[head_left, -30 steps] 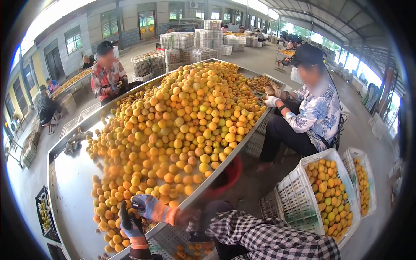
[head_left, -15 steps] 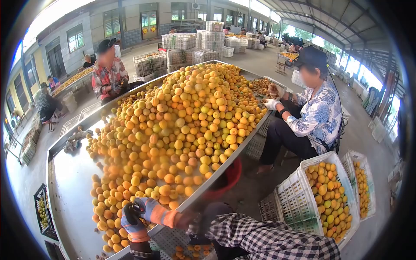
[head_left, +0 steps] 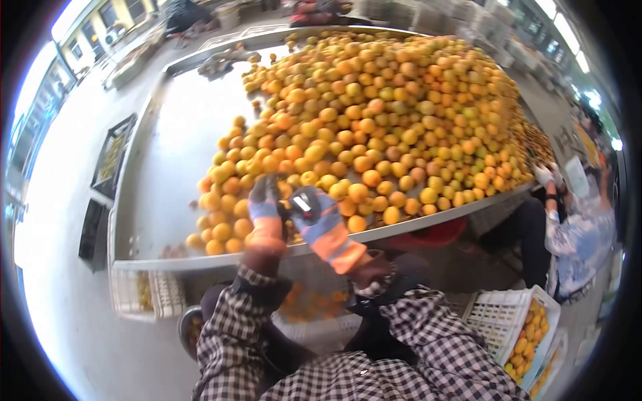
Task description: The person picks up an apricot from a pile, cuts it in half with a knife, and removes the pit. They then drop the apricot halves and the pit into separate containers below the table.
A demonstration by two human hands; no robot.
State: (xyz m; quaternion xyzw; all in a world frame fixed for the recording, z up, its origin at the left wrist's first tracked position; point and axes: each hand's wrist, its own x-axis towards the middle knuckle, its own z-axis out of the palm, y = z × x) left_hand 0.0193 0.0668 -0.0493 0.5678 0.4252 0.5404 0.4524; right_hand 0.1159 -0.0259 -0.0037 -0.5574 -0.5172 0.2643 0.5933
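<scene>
Both my hands are over the front edge of a metal sorting table (head_left: 180, 127), close together. My left hand (head_left: 267, 207) wears a grey and orange glove with dark fingers, which curl down beside the fruit. My right hand (head_left: 322, 224), in a matching glove with a black patch and white mark on its back, is closed beside it. What lies between the fingers of either hand is hidden and blurred. A large heap of orange-yellow apricots (head_left: 361, 134) spreads across the table, with loose ones right by my fingertips.
Below the table edge, orange fruit (head_left: 311, 304) shows between my legs. A white crate (head_left: 498, 324) of apricots stands at my right, near a red basin (head_left: 435, 234). A co-worker (head_left: 582, 234) in white gloves sits at the right side. Dark crates (head_left: 114, 157) lie on the left floor.
My view has tilted down and turned, so the table now lies more squarely before me. My hands stay close together, and more of my sleeves and lap shows.
</scene>
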